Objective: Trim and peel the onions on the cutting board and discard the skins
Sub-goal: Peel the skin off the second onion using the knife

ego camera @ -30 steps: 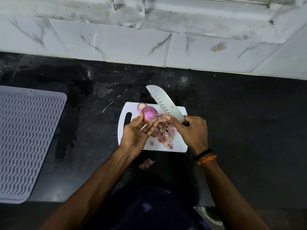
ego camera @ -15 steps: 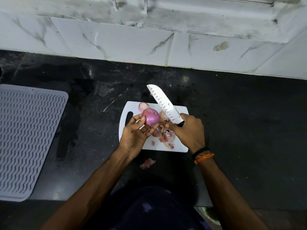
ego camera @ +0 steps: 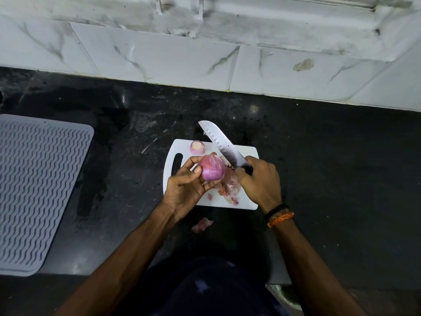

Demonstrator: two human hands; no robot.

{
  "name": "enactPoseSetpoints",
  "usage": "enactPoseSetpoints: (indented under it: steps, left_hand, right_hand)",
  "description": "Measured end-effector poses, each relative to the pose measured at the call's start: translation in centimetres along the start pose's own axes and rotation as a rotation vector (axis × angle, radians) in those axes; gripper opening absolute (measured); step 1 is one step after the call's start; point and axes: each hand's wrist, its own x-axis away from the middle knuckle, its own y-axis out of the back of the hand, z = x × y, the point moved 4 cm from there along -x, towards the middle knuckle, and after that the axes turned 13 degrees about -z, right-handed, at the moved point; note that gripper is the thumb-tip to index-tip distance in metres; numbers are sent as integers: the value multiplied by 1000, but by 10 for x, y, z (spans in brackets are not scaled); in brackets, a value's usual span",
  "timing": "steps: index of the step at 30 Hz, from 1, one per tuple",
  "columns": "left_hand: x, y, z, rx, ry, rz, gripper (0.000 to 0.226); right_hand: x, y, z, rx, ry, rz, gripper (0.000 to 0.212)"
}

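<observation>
White plastic cutting board (ego camera: 247, 201) on black stone counter (ego camera: 330, 156), handle slot at its 9 o'clock end. Left hand (ego camera: 185, 187) holds a red onion (ego camera: 212, 167) lifted above the board's centre; thumb curled across the onion's 9 o'clock side, fingers cupped beneath and behind it. The onion's outer surface shows purple with pale streaks at 12 o'clock.

Right hand (ego camera: 260, 182) grips the black handle of a santoku knife (ego camera: 218, 142), fingers wrapped tight round it. Blade slants toward 11 o'clock, tip past the board's far edge, heel just beside the onion at its 3 o'clock.

Second onion (ego camera: 197, 147), trimmed end up, rests on the board at 12 o'clock from the held one, apart from it. Pile of onion skins (ego camera: 231, 188) on the board at 4 o'clock from the held onion. One loose skin scrap (ego camera: 202, 224) on the counter at 6 o'clock, off the board.

Grey ribbed drying mat (ego camera: 34, 190) well apart at 9 o'clock. Marble-pattern wall tiles (ego camera: 159, 60) at 12 o'clock.
</observation>
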Motion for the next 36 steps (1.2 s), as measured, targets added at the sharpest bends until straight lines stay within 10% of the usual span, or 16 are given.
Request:
enactPoseSetpoints:
  steps: [36]
  left_hand:
    - [-3,4,-5,-282,-235,-151,74]
  right_hand:
    - [9,11,14,-84,156,-104,53]
